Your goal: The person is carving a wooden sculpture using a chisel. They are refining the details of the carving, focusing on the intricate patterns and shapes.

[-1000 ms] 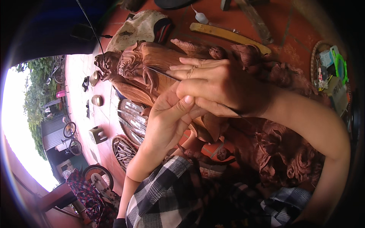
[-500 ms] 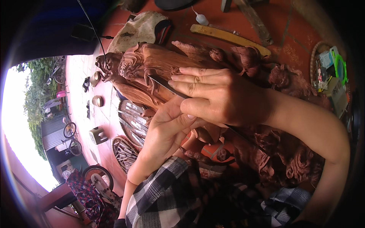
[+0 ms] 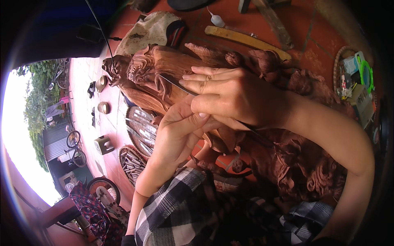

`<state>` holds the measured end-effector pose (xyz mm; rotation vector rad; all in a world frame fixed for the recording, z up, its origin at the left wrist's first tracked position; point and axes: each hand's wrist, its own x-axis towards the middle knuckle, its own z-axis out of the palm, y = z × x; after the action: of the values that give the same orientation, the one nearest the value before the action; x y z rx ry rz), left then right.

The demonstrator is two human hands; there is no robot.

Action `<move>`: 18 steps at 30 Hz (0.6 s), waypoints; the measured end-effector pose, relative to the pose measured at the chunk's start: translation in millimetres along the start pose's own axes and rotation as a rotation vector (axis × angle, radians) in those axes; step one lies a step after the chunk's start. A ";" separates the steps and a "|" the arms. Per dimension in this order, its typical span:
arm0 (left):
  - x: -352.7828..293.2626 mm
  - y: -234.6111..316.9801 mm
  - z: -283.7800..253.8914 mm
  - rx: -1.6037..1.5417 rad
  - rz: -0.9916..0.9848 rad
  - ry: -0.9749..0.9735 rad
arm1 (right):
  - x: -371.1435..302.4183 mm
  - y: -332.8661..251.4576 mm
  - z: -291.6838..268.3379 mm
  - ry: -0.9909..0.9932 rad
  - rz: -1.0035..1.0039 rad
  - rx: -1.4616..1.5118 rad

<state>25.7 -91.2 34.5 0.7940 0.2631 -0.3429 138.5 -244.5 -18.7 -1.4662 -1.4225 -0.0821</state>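
Over a reddish-brown carved wooden sculpture (image 3: 174, 61), a thin dark metal blade (image 3: 176, 85) is clasped in the bare right hand (image 3: 232, 96); the left hand (image 3: 174, 127) braces against it, apparently for control, its own grip hidden. Silvery flat blades (image 3: 147, 134) lie nearby, seemingly arranged within reach.

Slim tool (image 3: 176, 85), middle behind fingers (image 3: 213, 104)

The right forearm (image 3: 328, 127) sweeps in from the right, bent sharply at the elbow (image 3: 361, 166); its right hand (image 3: 238, 96) lies back-up, fingers (image 3: 211, 85) closely ranged and pointing left. The left forearm (image 3: 138, 205) rises from below — its left hand (image 3: 174, 129) meets the right, thumb (image 3: 192, 123) angled across (other fingertips hidden).
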 end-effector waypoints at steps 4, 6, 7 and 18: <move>1.0 4.4 10.4 0.018 -0.035 0.019 | -0.8 1.9 -4.5 -0.014 0.004 0.056; 12.3 5.8 1.7 0.024 -0.008 0.007 | -1.5 6.3 -3.0 0.041 0.000 0.002; 11.0 4.2 2.1 0.028 -0.007 -0.007 | -0.2 8.1 -2.5 0.053 -0.013 -0.003; -15.2 5.9 24.7 1.117 0.157 0.210 | -5.6 -1.1 -4.0 0.061 -0.016 0.046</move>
<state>16.6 -102.4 60.4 1.9474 0.1892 -0.2397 138.4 -251.4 -19.9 -1.4038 -1.3786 -0.1030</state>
